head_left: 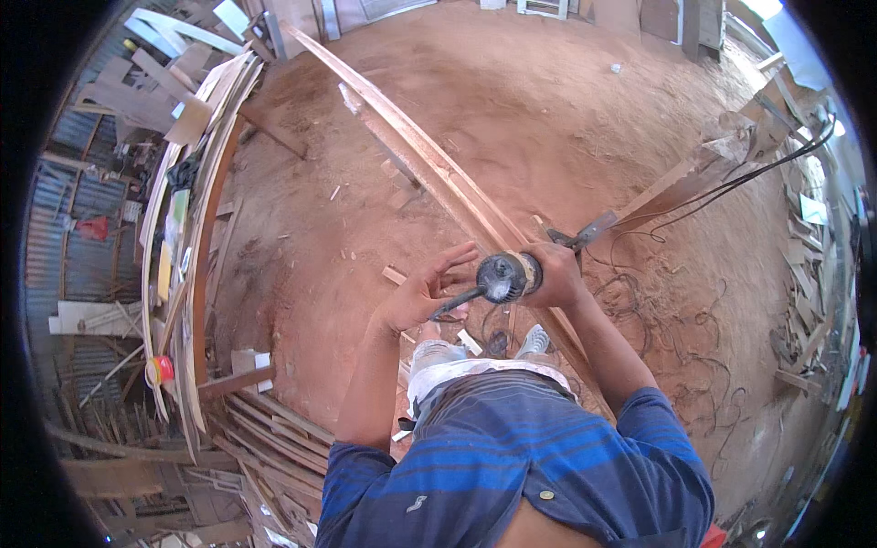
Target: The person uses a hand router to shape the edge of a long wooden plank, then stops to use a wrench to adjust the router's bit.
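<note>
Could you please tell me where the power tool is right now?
In the head view, the power tool is just right of centre, in the right hand, with the left hand to its left.

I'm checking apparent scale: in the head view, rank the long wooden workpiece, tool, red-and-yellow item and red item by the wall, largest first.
1. Long wooden workpiece
2. Tool
3. Red-and-yellow item and red item: too alike to rank
</note>
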Motion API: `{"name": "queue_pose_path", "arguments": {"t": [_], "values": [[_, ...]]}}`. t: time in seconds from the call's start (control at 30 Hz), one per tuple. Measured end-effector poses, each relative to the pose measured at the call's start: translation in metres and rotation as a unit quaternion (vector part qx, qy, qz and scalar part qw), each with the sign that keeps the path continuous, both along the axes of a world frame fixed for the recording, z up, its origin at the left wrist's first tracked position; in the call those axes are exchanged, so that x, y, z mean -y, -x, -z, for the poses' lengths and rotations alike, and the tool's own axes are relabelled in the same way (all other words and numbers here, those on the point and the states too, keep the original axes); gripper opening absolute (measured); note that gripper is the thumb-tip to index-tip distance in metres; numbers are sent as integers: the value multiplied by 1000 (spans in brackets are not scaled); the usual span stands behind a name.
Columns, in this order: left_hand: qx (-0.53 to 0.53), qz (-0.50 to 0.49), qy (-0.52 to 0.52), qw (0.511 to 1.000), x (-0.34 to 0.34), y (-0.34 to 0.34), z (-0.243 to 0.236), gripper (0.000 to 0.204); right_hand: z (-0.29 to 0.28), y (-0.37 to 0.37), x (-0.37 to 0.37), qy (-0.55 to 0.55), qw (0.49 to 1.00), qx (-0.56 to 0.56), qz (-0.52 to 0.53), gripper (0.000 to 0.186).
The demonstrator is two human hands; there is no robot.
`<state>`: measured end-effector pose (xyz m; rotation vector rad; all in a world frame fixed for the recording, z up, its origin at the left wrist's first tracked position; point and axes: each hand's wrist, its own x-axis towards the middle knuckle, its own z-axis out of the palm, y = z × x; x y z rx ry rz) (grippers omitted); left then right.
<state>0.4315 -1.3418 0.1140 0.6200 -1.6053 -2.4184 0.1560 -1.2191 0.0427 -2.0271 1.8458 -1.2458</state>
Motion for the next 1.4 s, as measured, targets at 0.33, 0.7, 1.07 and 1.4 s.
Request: {"name": "queue_pose_path", "arguments": {"t": [0.33,0.7,1.07,1.4], "values": [[-91,125,-58,986,187,-19,36,62,4,-66,132,-29,998,-22,56,63],[34,244,91,965,268,11,2,43,-17,-91,168,-103,988,-51,106,62],[26,246,158,956,295,65,40,43,15,-25,204,-94,993,-27,63,58],[83,164,84,979,283,93,58,36,53,12,228,-77,997,2,3,57]]}}
